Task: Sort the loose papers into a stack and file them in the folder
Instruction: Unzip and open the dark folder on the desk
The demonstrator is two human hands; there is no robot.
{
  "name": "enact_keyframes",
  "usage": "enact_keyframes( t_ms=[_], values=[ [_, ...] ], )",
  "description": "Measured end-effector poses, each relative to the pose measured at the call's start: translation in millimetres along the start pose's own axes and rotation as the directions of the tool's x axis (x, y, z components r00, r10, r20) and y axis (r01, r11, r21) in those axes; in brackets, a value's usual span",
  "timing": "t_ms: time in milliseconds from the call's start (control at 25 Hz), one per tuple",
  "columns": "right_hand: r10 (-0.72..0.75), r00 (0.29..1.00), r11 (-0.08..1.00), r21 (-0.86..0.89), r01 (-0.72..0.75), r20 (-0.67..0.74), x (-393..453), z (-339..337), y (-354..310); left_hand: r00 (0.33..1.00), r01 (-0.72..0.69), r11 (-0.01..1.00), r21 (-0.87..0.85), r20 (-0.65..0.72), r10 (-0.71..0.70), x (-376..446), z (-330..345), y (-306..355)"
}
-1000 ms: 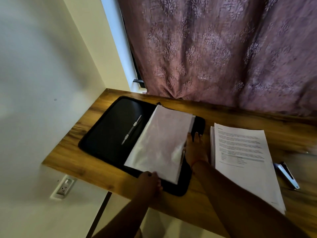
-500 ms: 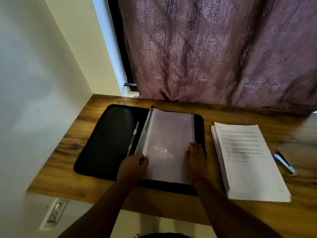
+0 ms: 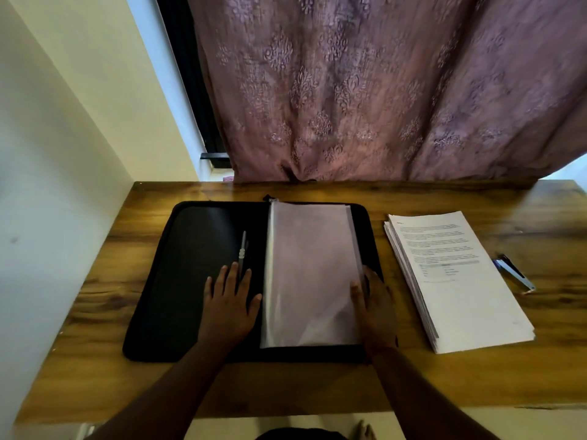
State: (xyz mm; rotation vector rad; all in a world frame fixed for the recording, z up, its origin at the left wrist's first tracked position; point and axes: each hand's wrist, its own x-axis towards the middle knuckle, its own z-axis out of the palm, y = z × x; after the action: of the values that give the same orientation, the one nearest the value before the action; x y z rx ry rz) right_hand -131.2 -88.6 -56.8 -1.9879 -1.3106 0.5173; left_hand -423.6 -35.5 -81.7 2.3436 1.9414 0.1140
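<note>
A black zip-edged folder is lying open in the centre of a brown wood-grain worktop, with frosted clear plastic sleeves resting on its right half. The left hand is being laid flat, fingers spread, on the folder's dark left half, beside a slim silver pen. The right hand is being held at the sleeves' right edge, its fingers lying along it; whether that edge is being pinched cannot be told. A squared stack of white printed papers is lying right of centre, near the folder but apart from it, with a blue-and-silver stapler further right. The stack is being judged thick, fairly heavy, floppy and apt to slide apart, so it is best gripped along both long sides.
</note>
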Motion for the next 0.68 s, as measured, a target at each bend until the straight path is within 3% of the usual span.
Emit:
enact_keyframes(
  t_ms=[200,360,440,520,600,640,680],
  values=[
    [-0.069,0.986,0.996,0.069,0.059,0.151,33.0,-3.0,1.9,0.994,0.108,0.994,0.019,0.018,-0.108,-5.6,0.0,9.3],
    [-0.162,0.925,0.984,0.127,0.125,0.345,80.1,-4.1,4.2,0.964,0.266,0.964,0.014,-0.002,-0.266,-20.8,3.8,30.2],
    [-0.159,0.871,0.974,0.217,0.063,0.465,104.1,-10.0,-3.7,0.937,0.351,0.937,0.001,0.003,-0.351,-27.4,3.2,42.2],
    [-0.123,0.862,0.978,0.207,0.022,0.491,115.2,-17.8,-11.5,0.910,0.414,0.910,-0.007,0.011,-0.414,-34.1,4.5,54.0],
    [-0.272,0.902,0.961,0.046,0.273,0.334,107.4,-21.9,-14.6,0.881,0.473,0.881,-0.015,0.001,-0.473,-37.6,5.2,66.0],
    [-0.433,0.852,0.891,-0.003,0.454,0.293,93.7,-20.1,-13.7,0.865,0.501,0.865,-0.016,-0.012,-0.502,-38.5,5.3,72.2],
    [-0.583,0.747,0.786,-0.012,0.618,0.319,76.0,-15.4,-9.1,0.849,0.528,0.849,-0.019,-0.020,-0.528,-38.7,5.7,78.5]
  ],
)
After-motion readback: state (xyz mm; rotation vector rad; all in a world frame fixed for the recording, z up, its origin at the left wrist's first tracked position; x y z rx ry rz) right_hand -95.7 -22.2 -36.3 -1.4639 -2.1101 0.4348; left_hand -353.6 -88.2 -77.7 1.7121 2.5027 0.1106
